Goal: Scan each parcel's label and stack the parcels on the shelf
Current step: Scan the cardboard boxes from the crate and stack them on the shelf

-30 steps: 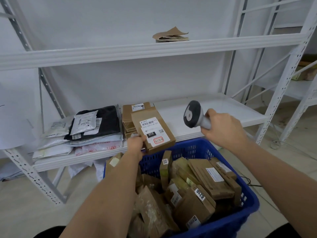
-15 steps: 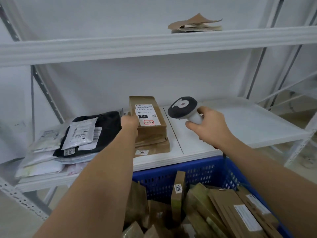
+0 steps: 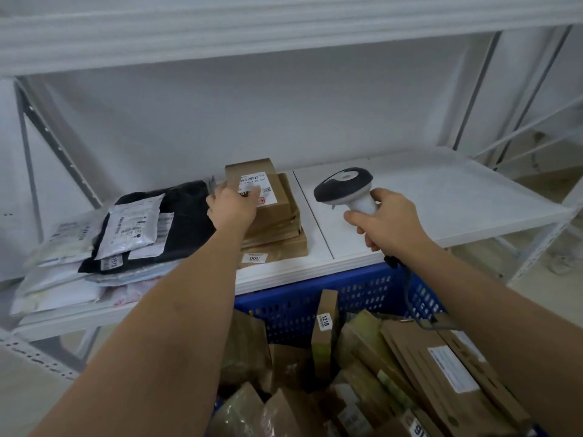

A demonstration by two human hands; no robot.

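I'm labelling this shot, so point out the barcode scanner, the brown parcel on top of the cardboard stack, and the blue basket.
barcode scanner (image 3: 344, 183), head view, on its dark head.
brown parcel (image 3: 282, 187), head view, bare cardboard right of its label.
blue basket (image 3: 284, 302), head view, on its back wall.

Head view (the only one) looks forward-down, close over shelf (image 3: 441, 197) and basket (image 3: 362, 288).

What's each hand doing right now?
Left hand: fingers rest on the top brown parcel of the shelf stack; grip unclear.
Right hand: grips the scanner.
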